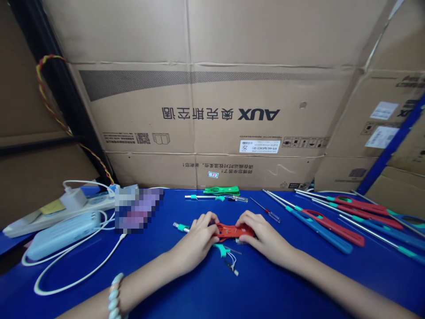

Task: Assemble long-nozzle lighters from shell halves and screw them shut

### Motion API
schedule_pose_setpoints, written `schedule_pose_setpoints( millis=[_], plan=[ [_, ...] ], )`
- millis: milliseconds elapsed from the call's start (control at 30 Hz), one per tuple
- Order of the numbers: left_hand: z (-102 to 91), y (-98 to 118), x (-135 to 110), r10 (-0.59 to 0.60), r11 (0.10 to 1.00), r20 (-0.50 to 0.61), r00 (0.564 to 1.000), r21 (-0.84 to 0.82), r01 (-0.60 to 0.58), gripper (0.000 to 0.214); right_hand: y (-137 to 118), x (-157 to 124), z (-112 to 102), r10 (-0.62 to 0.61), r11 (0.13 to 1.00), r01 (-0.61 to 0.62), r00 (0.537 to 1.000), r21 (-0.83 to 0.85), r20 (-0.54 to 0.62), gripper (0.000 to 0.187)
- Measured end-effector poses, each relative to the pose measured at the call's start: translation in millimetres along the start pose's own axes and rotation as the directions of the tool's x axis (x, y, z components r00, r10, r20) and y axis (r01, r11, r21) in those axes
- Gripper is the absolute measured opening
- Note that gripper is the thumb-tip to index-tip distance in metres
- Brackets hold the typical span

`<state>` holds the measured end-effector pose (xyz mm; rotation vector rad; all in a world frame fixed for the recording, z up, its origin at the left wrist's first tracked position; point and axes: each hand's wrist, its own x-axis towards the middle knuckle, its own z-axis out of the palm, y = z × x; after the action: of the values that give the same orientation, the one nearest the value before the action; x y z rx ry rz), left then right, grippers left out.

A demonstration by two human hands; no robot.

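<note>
A red plastic handle shell (229,231) lies crosswise between my hands, low over the blue table. My left hand (205,232) has its fingers closed round the shell's left end, and my right hand (257,231) closes round the right end. Beneath my left hand, a metal tube (181,227) with a teal collar sticks out to the left. Just below the shell sit a teal trigger piece (223,250) and a small black-and-white part with white wires (232,267). My fingers cover both ends of the shell.
Beyond my hands are a green handle shell (222,190), another metal tube (202,197) and a screwdriver (270,215). Several long-nosed lighters with blue or red handles (335,228) lie right. A power bank (63,235), cable and power strip (99,201) occupy the left; cardboard (212,88) stands behind.
</note>
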<state>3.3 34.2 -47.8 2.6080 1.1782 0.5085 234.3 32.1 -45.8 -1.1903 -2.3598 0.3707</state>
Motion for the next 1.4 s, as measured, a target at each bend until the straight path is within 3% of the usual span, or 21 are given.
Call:
schedule_pose_setpoints(
  millis=[300,500,667,1000,1167,1400],
  plan=[
    [-2.4,10,-19,-0.024,0.999,-0.026,0.999,-0.039,0.023,0.011,-16,-9,-5,0.018,1.000,-0.019,0.997,0.012,0.070,0.015],
    [-15.7,3,-8,-0.017,0.999,-0.076,0.997,-0.036,0.014,0.008,-1,5,-9,-0.023,0.994,0.016,0.998,0.104,0.058,0.018],
    [-22.1,-13,3,-0.050,0.999,-0.098,0.994,-0.020,0.048,0.018,19,22,-5,-0.024,0.996,0.021,0.999,0.082,0.031,0.023],
    [-25.8,-20,-6,-0.008,0.997,-0.100,0.995,-0.073,0.000,0.017,25,29,2,0.020,0.999,-0.020,1.000,0.027,0.012,0.030],
    [-30.1,-19,-2,-0.002,0.997,-0.073,0.997,-0.075,-0.003,0.013,17,23,-11,0.033,0.999,-0.033,0.999,-0.001,-0.016,0.019],
    [-31.5,-13,-6,-0.037,0.999,0.007,0.999,0.001,0.037,0.012,6,3,-15,0.019,0.999,-0.016,0.998,-0.051,0.057,0.007]
  ],
)
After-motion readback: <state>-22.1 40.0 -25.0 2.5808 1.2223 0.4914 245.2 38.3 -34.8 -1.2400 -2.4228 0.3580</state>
